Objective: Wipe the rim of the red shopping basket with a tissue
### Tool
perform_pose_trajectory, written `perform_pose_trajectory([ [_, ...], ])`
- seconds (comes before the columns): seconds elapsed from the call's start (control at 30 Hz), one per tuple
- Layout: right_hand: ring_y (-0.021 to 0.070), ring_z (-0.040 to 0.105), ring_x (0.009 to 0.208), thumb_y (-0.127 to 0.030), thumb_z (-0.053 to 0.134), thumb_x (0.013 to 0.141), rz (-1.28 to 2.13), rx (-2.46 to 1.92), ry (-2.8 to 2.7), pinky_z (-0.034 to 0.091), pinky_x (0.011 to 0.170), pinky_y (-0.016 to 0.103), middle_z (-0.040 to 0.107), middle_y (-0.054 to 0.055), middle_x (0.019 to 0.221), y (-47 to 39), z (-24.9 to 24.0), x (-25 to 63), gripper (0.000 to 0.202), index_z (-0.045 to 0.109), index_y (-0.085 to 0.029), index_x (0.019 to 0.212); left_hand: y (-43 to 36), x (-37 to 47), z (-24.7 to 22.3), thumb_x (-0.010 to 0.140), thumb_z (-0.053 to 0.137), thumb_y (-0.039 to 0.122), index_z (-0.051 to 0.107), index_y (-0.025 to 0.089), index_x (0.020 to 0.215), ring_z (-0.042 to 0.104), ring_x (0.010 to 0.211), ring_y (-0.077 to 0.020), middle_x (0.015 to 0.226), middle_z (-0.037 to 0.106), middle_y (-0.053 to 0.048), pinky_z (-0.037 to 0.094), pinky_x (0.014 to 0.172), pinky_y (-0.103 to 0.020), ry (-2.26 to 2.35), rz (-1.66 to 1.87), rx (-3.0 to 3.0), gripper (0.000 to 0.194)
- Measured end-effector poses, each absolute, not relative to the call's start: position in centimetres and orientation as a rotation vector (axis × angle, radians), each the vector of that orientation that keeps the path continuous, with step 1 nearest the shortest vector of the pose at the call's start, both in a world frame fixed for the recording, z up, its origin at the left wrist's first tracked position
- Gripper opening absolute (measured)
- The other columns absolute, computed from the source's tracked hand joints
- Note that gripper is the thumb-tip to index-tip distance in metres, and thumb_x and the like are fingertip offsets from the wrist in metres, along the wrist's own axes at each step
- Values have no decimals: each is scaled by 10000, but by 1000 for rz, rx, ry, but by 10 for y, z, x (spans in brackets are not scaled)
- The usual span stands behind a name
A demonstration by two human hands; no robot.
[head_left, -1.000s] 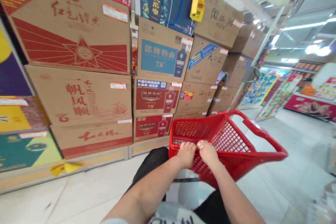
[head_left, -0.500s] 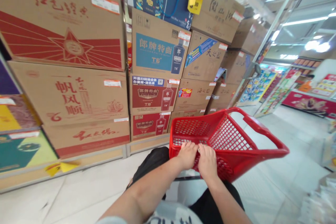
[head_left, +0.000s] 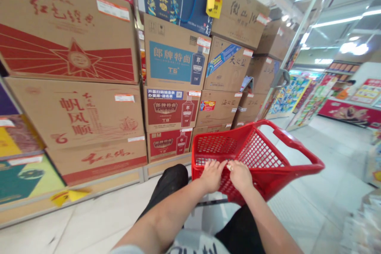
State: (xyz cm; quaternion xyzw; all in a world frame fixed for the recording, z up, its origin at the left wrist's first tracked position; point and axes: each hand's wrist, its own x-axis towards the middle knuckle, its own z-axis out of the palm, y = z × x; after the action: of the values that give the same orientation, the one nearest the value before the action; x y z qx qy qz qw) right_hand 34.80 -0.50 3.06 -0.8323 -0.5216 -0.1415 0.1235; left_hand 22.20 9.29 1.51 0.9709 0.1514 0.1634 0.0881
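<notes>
A red plastic shopping cart [head_left: 285, 174] stands before me, with a mesh basket and its handle toward the right. My left hand [head_left: 212, 175] has its fingers curled over the cart's near rim. Right beside it, my right hand [head_left: 239, 175] is closed at the same rim, its fingers bent together; something small and pale shows at its fingertips, too small to name. The two hands nearly touch at the thumbs. The cart basket holds nothing that I can see.
Stacked cartons [head_left: 71, 115] line the left and centre on a low shelf base [head_left: 119, 178]. A yellow tag [head_left: 70, 196] sticks out low on the left. A metal post [head_left: 285, 63] rises behind the cart. Pale floor tiles [head_left: 333, 158] stretch right; a person [head_left: 344, 90] is far off.
My right hand has turned and its fingers have bent more, while my left hand stays on the rim. The view has shifted slightly, and my left knee shows higher.
</notes>
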Motion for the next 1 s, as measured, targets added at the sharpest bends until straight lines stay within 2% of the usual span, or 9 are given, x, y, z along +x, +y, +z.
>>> perform_pose_trajectory([
  [0.1, 185, 522, 921, -61, 413, 786, -426, -2358, -1481, 335, 857, 293, 624, 51, 990, -6, 28, 348, 361, 611, -202, 1053, 92, 223, 18, 759, 488, 228, 319, 199, 1325, 402, 1141, -276, 1193, 497, -104, 267, 1004, -449, 463, 435, 2900, 591],
  [0.23, 235, 425, 1148, -78, 372, 822, -695, -2198, -1466, 274, 996, 379, 546, 108, 1223, -12, 8, 340, 445, 528, -162, 1230, 93, 225, 18, 763, 478, 225, 401, 193, 1246, 428, 1101, -265, 1165, 511, -97, 285, 985, -444, 477, 467, 2874, 490],
  [0.3, 227, 469, 1097, -78, 367, 813, -598, -2201, -1498, 302, 977, 364, 586, 96, 1156, -10, 10, 344, 431, 568, -175, 1181, 94, 224, 15, 752, 490, 221, 430, 189, 1210, 437, 1077, -261, 1135, 524, -96, 285, 980, -442, 466, 508, 2867, 463],
  [0.4, 183, 554, 917, -83, 371, 783, -260, -2278, -1405, 378, 870, 287, 649, 50, 984, -1, 28, 356, 384, 636, -203, 1034, 96, 223, 13, 736, 500, 210, 445, 181, 1187, 433, 1067, -262, 1114, 531, -97, 288, 965, -441, 477, 542, 2858, 455],
  [0.5, 201, 530, 1003, -111, 381, 790, -352, -2282, -1218, 359, 917, 305, 630, 78, 1081, 4, 38, 359, 398, 592, -164, 1123, 96, 222, 13, 746, 486, 209, 435, 182, 1194, 424, 1067, -260, 1115, 528, -92, 286, 959, -440, 490, 543, 2855, 452],
  [0.6, 226, 485, 1068, -94, 398, 772, -493, -2244, -1376, 307, 984, 352, 596, 104, 1152, 1, 31, 347, 433, 566, -134, 1168, 96, 220, 13, 760, 477, 208, 425, 185, 1196, 423, 1058, -250, 1109, 525, -85, 274, 965, -433, 485, 540, 2868, 440],
  [0.77, 201, 492, 1086, -84, 374, 763, -357, -2166, -1525, 315, 1000, 325, 595, 77, 1176, -1, 23, 339, 462, 576, -150, 1173, 96, 219, 14, 761, 485, 203, 424, 176, 1191, 428, 1045, -250, 1091, 527, -88, 267, 961, -433, 485, 543, 2890, 435],
  [0.9, 230, 408, 1217, -97, 351, 785, -538, -2141, -1284, 294, 1031, 387, 478, 128, 1327, 3, 14, 331, 505, 484, -106, 1272, 95, 222, 15, 782, 482, 225, 427, 176, 1191, 431, 1053, -251, 1108, 528, -91, 277, 954, -427, 475, 547, 2874, 416],
  [1.0, 235, 447, 1174, -89, 365, 795, -543, -2207, -1434, 285, 1024, 400, 538, 124, 1257, 5, 17, 327, 487, 504, -126, 1260, 94, 224, 14, 795, 486, 257, 457, 174, 1140, 450, 1022, -243, 1075, 544, -90, 286, 949, -420, 467, 544, 2865, 356],
])
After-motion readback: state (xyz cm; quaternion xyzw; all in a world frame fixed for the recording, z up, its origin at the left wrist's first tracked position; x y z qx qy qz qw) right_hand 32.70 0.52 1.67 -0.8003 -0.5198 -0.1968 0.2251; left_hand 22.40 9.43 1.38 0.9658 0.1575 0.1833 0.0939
